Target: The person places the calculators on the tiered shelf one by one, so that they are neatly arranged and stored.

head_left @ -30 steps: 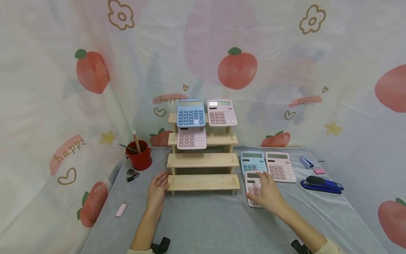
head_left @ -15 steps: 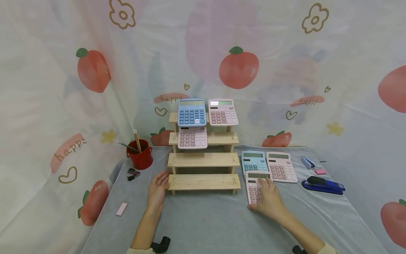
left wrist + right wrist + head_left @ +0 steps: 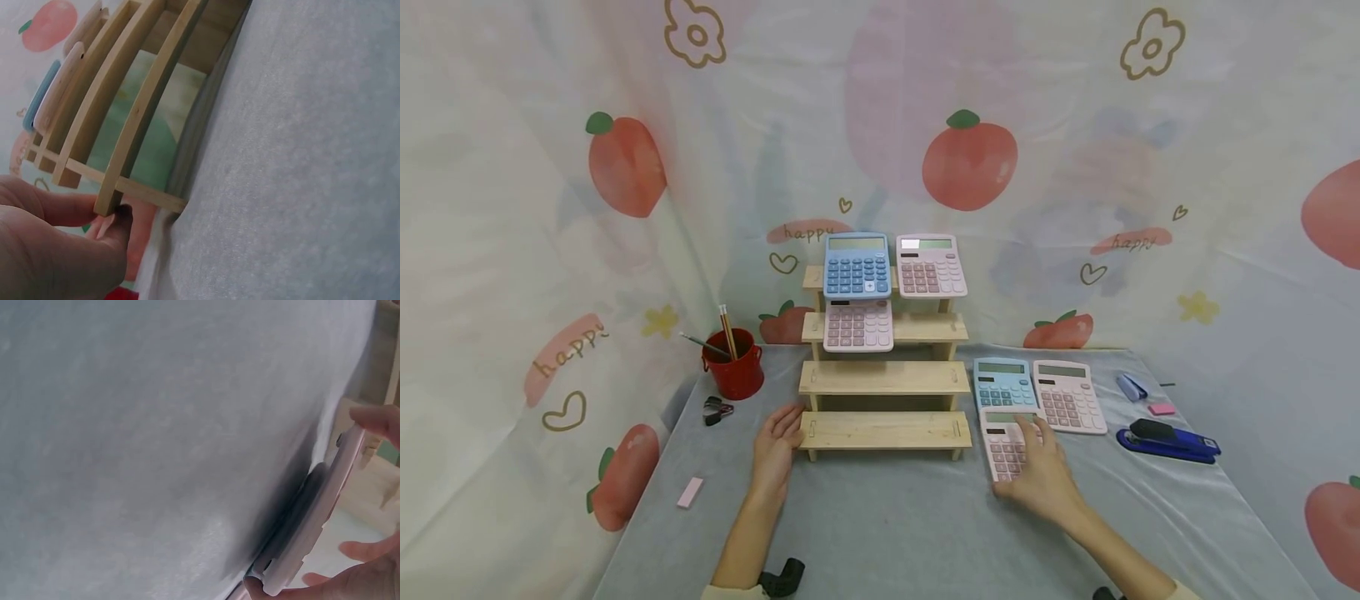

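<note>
A four-step wooden shelf [image 3: 883, 429] stands mid-table. My left hand [image 3: 772, 454] lies with straight fingers against the left end of the bottom step [image 3: 109, 203], thumb and fingers touching the board end. My right hand [image 3: 1037, 475] grips a pink calculator [image 3: 1006, 446] just right of the shelf. In the right wrist view this pink calculator [image 3: 312, 519] is tilted up off the cloth, with a fingertip [image 3: 375, 419] on one edge and the thumb [image 3: 259, 589] under the other. A blue calculator [image 3: 1002, 383] and another pink calculator [image 3: 1067, 396] lie flat behind it.
On the shelf's top step sit a blue calculator [image 3: 857, 265] and a pink one [image 3: 930, 265], with a third, pink [image 3: 858, 325], on the second step. A red pencil cup [image 3: 733, 371], a clip [image 3: 717, 409] and an eraser [image 3: 689, 492] lie left. A blue stapler [image 3: 1167, 439] lies right.
My right hand slid back toward me over the nearest pink calculator and took hold of its edges, tilting it up. The left hand stayed at the shelf end.
</note>
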`<state>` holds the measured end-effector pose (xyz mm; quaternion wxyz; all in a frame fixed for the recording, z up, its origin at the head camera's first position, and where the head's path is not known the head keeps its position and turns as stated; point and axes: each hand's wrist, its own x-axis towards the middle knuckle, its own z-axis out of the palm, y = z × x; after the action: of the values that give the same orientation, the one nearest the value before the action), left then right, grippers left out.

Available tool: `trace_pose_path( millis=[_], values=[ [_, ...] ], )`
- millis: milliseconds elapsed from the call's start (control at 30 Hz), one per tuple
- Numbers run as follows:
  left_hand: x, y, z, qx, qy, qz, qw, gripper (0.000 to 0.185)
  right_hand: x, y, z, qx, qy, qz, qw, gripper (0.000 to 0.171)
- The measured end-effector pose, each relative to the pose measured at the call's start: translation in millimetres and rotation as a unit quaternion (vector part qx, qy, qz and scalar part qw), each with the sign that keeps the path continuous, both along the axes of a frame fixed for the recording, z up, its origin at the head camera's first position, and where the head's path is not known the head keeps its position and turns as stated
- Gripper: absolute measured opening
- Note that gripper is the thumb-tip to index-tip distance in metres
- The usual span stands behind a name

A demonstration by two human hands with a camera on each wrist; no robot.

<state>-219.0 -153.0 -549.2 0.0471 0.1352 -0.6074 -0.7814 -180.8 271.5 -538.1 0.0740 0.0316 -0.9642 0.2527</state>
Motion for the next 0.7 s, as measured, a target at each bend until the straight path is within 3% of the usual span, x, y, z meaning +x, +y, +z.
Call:
trace_pose_path(
  millis=[200,700],
  values=[
    [-0.1,-0.8,0.2,0.001,0.003,-0.003,1.0,0.06,2.0,-2.1,7.4,-0.005,0.02,0.014,1.0,0.12],
    [-0.1,0.5,-1.4,-0.002,-0.001,0.003,1.0,0.06,-1.9,-18.1,49.8,-0.018,0.054,0.036,0.998,0.114]
  ],
)
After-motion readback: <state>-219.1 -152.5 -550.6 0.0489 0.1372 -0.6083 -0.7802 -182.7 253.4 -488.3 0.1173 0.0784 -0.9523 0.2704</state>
